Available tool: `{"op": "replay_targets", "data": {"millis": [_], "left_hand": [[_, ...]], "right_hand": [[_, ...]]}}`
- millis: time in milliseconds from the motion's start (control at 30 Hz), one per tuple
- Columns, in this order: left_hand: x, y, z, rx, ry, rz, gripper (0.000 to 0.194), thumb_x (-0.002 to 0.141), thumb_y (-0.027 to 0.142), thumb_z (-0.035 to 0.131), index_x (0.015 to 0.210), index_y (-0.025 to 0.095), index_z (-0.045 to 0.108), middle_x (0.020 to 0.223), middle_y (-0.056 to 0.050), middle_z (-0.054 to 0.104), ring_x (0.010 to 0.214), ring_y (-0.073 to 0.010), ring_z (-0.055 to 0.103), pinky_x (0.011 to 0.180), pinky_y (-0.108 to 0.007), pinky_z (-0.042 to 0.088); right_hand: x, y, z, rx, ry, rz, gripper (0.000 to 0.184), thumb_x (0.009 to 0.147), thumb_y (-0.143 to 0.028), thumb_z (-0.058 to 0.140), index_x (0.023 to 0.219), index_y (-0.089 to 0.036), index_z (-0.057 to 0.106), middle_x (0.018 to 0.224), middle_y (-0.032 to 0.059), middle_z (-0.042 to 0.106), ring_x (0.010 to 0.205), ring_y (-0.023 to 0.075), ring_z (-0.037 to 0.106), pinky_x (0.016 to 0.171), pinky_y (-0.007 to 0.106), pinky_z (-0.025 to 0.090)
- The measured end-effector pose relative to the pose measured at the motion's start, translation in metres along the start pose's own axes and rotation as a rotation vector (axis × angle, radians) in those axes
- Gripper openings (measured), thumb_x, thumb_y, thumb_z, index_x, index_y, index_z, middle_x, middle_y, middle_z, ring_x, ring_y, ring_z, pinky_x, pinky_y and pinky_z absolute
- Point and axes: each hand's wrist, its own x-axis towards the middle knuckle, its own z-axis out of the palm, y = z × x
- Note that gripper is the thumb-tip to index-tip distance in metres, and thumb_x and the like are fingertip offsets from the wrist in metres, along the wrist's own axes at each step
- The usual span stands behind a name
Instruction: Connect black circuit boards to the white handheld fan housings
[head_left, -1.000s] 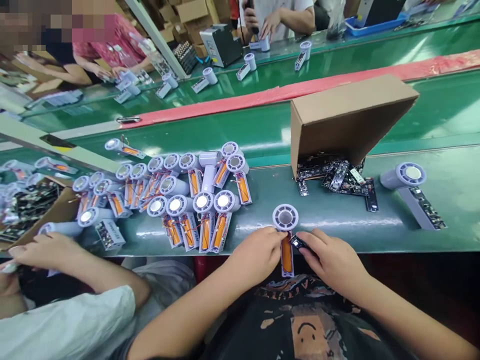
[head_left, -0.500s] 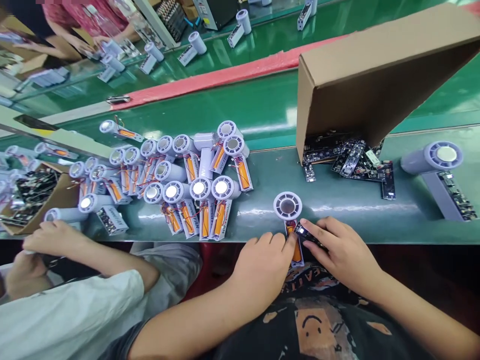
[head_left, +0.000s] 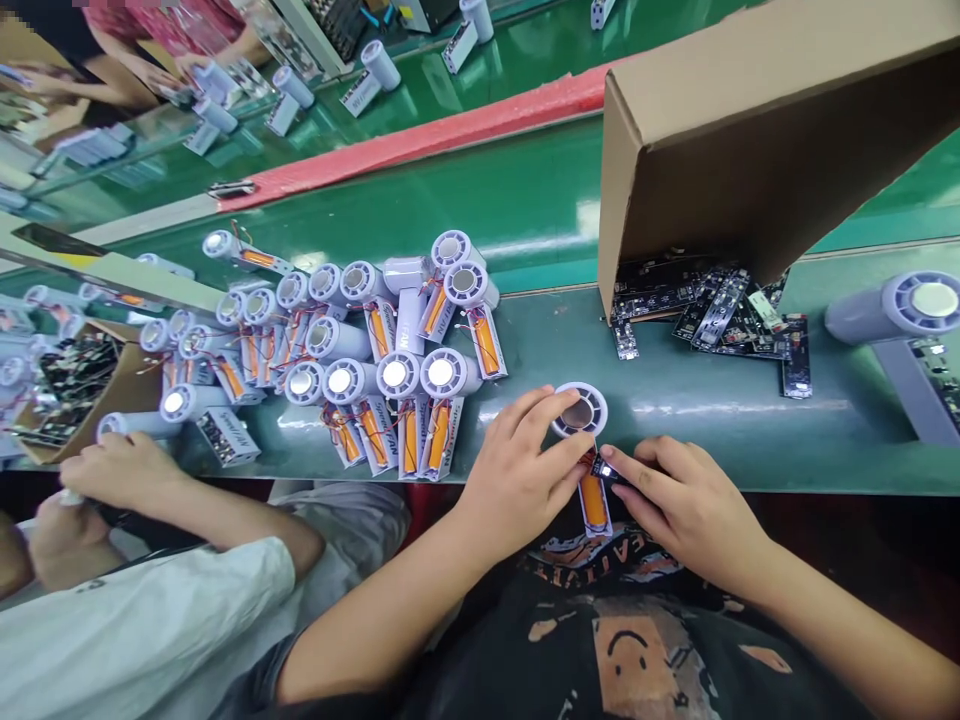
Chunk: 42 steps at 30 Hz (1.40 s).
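Note:
At the bench's front edge lies a lavender handheld fan (head_left: 592,395), its round head away from me and its opened handle toward me. An orange battery (head_left: 593,503) and red wires show inside the handle. My left hand (head_left: 517,465) grips the fan, fingers over the head and thumb by the wires at the neck. My right hand (head_left: 690,500) pinches a small black circuit board (head_left: 605,469) against the handle's right side, near those wires. The fingers partly hide the board and the neck.
Many similar fans (head_left: 442,375) stand grouped at left. A tipped cardboard box (head_left: 622,190) with black circuit boards (head_left: 724,305) lies ahead right. Another fan (head_left: 892,305) is far right. A co-worker's hands (head_left: 124,475) are at left, near a box of boards (head_left: 127,385).
My left hand has moved up from the battery area to the fan's head and neck, its fingers spreading over the rim. My right hand keeps the circuit board in nearly the same spot.

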Motion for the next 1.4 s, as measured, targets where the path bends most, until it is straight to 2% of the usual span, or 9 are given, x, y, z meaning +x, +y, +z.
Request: {"op": "replay_targets", "data": {"millis": [233, 500, 633, 800, 900, 1000, 1067, 1233, 1400], "left_hand": [[0.001, 0.005, 0.004, 0.052, -0.038, 0.007, 0.015, 0.094, 0.022, 0.055, 0.099, 0.022, 0.069, 0.145, -0.009, 0.053, 0.141, -0.0324, 0.039, 0.108, -0.055, 0.041], [0.006, 0.011, 0.005, 0.16, 0.028, -0.028, 0.017, 0.094, 0.02, 0.056, 0.084, 0.022, 0.069, 0.115, -0.004, 0.07, 0.116, -0.0258, 0.057, 0.086, -0.04, 0.046], [0.006, 0.007, 0.003, 0.092, 0.045, -0.047, 0.012, 0.094, 0.019, 0.056, 0.094, 0.024, 0.068, 0.118, -0.004, 0.069, 0.118, -0.0243, 0.057, 0.096, -0.042, 0.044], [-0.003, -0.003, -0.003, -0.068, 0.097, -0.073, 0.017, 0.086, 0.018, 0.059, 0.102, 0.021, 0.064, 0.132, -0.01, 0.061, 0.135, -0.0299, 0.047, 0.11, -0.052, 0.039], [-0.015, 0.0, -0.003, -0.109, 0.129, -0.136, 0.006, 0.086, 0.023, 0.062, 0.09, 0.019, 0.063, 0.109, -0.01, 0.067, 0.108, -0.0254, 0.062, 0.093, -0.044, 0.05], [-0.028, 0.01, 0.002, -0.2, 0.02, -0.188, 0.015, 0.089, 0.033, 0.061, 0.086, 0.018, 0.063, 0.081, -0.003, 0.067, 0.072, -0.016, 0.061, 0.067, -0.031, 0.049], [-0.035, 0.016, 0.007, -0.279, -0.072, -0.236, 0.017, 0.09, 0.033, 0.061, 0.084, 0.018, 0.063, 0.073, 0.0, 0.066, 0.06, -0.0123, 0.057, 0.058, -0.026, 0.046], [-0.034, 0.024, 0.013, -0.399, -0.161, -0.467, 0.003, 0.083, 0.018, 0.065, 0.079, 0.018, 0.066, 0.063, 0.004, 0.063, 0.05, -0.0088, 0.051, 0.051, -0.022, 0.042], [-0.022, 0.026, 0.01, -0.442, -0.227, -0.582, 0.014, 0.079, 0.013, 0.06, 0.067, 0.019, 0.064, 0.058, 0.005, 0.062, 0.051, -0.0099, 0.054, 0.051, -0.021, 0.041]], "right_hand": [[-0.003, 0.003, 0.001, 0.026, -0.023, -0.016, 0.031, 0.098, -0.023, 0.051, 0.126, -0.017, 0.063, 0.089, 0.0062, 0.061, 0.077, 0.0173, 0.055, 0.067, 0.033, 0.045], [-0.001, 0.001, 0.004, 0.0, 0.024, 0.004, 0.032, 0.098, -0.023, 0.052, 0.128, -0.015, 0.061, 0.087, 0.0057, 0.06, 0.074, 0.0167, 0.053, 0.066, 0.032, 0.044], [-0.001, 0.001, 0.004, -0.031, -0.001, 0.028, 0.033, 0.099, -0.025, 0.051, 0.129, -0.017, 0.062, 0.088, 0.0061, 0.061, 0.074, 0.0168, 0.054, 0.066, 0.032, 0.045], [-0.002, 0.002, 0.003, -0.03, -0.028, 0.046, 0.033, 0.098, -0.024, 0.052, 0.129, -0.016, 0.062, 0.089, 0.0065, 0.061, 0.074, 0.0171, 0.054, 0.066, 0.033, 0.046], [-0.001, 0.002, 0.003, -0.025, -0.028, 0.045, 0.034, 0.097, -0.024, 0.053, 0.129, -0.016, 0.062, 0.089, 0.0066, 0.06, 0.074, 0.0177, 0.055, 0.065, 0.034, 0.046], [-0.001, 0.003, 0.004, -0.026, -0.021, 0.042, 0.034, 0.097, -0.024, 0.053, 0.129, -0.017, 0.063, 0.089, 0.0061, 0.06, 0.074, 0.0179, 0.055, 0.065, 0.034, 0.045], [-0.001, 0.003, 0.004, -0.02, -0.016, 0.036, 0.034, 0.097, -0.023, 0.054, 0.129, -0.017, 0.062, 0.088, 0.0061, 0.06, 0.074, 0.018, 0.055, 0.065, 0.034, 0.044], [-0.002, 0.003, 0.004, 0.0, -0.018, 0.029, 0.034, 0.097, -0.023, 0.054, 0.13, -0.016, 0.061, 0.089, 0.0067, 0.061, 0.075, 0.0184, 0.055, 0.065, 0.034, 0.043], [-0.002, 0.001, 0.004, -0.006, -0.009, 0.041, 0.033, 0.097, -0.024, 0.053, 0.128, -0.018, 0.061, 0.087, 0.0059, 0.062, 0.075, 0.0178, 0.055, 0.064, 0.033, 0.042]]}}
